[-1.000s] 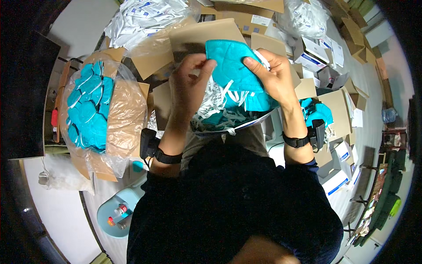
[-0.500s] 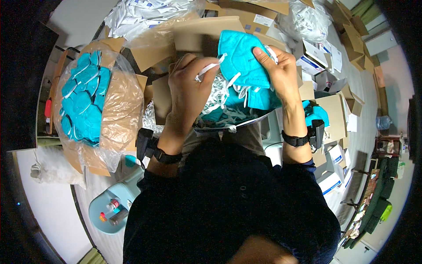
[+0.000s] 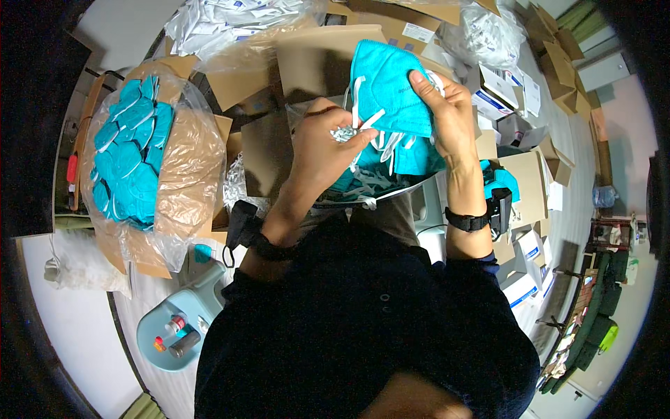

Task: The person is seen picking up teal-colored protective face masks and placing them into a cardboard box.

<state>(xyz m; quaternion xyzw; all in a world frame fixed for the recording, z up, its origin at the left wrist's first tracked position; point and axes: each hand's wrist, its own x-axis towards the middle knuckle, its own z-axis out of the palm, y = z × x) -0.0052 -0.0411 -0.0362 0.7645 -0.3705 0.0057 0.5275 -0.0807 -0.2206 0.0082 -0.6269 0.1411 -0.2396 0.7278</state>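
Up in front of me, a teal folded face mask (image 3: 387, 87) with white straps is gripped at its right edge by my right hand (image 3: 447, 105), thumb on the front face. My left hand (image 3: 324, 143) pinches a white strap (image 3: 372, 119) near the mask's lower left corner. Below both hands, an opened container at my lap holds more teal masks (image 3: 413, 157) and a tangle of white straps (image 3: 370, 184); my hands hide part of it.
To the left stands a cardboard box with a clear plastic liner (image 3: 188, 160), heaped with teal masks (image 3: 129, 160). A pale blue stool (image 3: 157, 328) carries small items. Bags of white packets (image 3: 237, 28) lie at the back; white cartons (image 3: 492, 91) are on the right.
My left hand has moved right and slightly down, closer to the mask's lower corner, bringing the strap across it. The mask has shifted slightly upward in my right hand.
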